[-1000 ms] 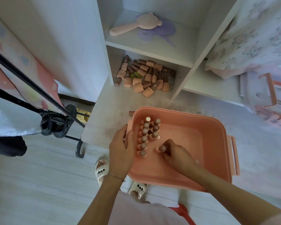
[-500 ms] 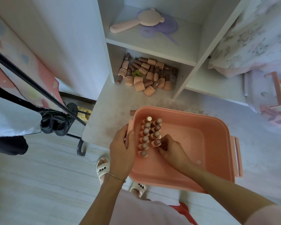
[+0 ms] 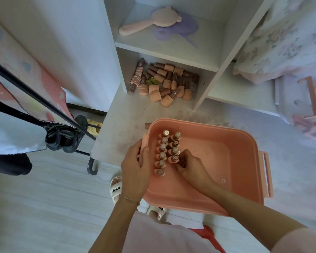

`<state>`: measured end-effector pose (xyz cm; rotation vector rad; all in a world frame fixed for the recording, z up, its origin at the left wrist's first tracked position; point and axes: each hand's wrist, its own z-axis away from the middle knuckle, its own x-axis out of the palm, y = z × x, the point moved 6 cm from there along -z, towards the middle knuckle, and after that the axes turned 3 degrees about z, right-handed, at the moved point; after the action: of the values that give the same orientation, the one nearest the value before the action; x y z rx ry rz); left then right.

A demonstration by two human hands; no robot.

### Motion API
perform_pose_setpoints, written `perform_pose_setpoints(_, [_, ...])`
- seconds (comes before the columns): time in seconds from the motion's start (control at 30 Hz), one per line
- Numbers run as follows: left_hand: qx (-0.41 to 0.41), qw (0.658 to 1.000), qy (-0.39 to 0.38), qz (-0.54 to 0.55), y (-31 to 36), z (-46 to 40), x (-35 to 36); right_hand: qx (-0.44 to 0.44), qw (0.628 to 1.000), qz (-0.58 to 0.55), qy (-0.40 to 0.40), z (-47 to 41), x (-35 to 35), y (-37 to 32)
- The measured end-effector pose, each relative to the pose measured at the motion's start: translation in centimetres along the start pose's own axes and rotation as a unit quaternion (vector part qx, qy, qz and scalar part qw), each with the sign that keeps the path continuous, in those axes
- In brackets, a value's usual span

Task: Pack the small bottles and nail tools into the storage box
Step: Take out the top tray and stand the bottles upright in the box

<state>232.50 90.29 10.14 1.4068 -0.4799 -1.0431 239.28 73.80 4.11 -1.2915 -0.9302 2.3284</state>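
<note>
Inside the pink storage box (image 3: 217,161), the right hand (image 3: 192,167) pinches an upright brown-capped bottle (image 3: 174,158).

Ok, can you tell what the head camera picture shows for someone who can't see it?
A person's right hand sets a small bottle upright into a pink storage box, beside two rows of bottles, while the left hand holds the box's rim. More bottles lie piled in a white shelf behind.
</note>
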Motion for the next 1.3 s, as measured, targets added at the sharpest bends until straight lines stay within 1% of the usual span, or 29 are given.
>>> perform_pose_setpoints(0.23, [-0.005, 1.0, -0.003, 0.006, 0.2, 0.0, 0.0, 0.002, 1.0, 0.005, 0.002, 0.0, 0.0, 0.0])
perform_pose_setpoints(0.4, [0.001, 1.0, -0.006, 0.002, 0.2, 0.0, 0.0, 0.021, 1.0, 0.015, -0.008, 0.1, -0.2, 0.3])
perform_pose_setpoints(0.5, [0.003, 1.0, -0.004, 0.002, 0.3, 0.0, -0.1, 0.029, 0.998, 0.049, -0.027, 0.5, -0.7, 0.6])
perform_pose_setpoints(0.6, [0.001, 1.0, -0.009, -0.003, 0.3, 0.0, -0.2, 0.02, 0.996, 0.081, -0.039, 1.2, -1.9, 0.4])
perform_pose_setpoints(0.73, [0.0, 1.0, -0.028, -0.013, 0.5, -0.2, -0.3, -0.035, 0.996, 0.083, -0.007, 2.5, -4.5, -1.5])
perform_pose_setpoints(0.93, [0.008, 0.998, -0.053, -0.035, 1.0, -2.2, -1.5, -0.138, 0.987, 0.026, 0.073, 2.3, -9.7, -7.3])
perform_pose_setpoints(1.07, [0.04, 0.995, -0.046, -0.078, 1.5, -5.4, -2.0, -0.16, 0.98, -0.012, 0.12, -0.3, -11.6, -10.6])
perform_pose_setpoints(1.17, [0.054, 0.993, -0.052, -0.092, 1.6, -8.8, -1.6, -0.116, 0.986, 0.01, 0.119, -4.4, -11.2, -11.4])
perform_pose_setpoints(1.23, [0.053, 0.99, -0.069, -0.106, 1.2, -11.1, -0.8, -0.052, 0.994, 0.036, 0.086, -8.0, -10.2, -10.8])
perform_pose_setpoints(1.3, [0.048, 0.983, -0.107, -0.139, 0.4, -13.1, 0.6, 0.019, 0.997, 0.063, 0.033, -11.3, -8.8, -9.7])
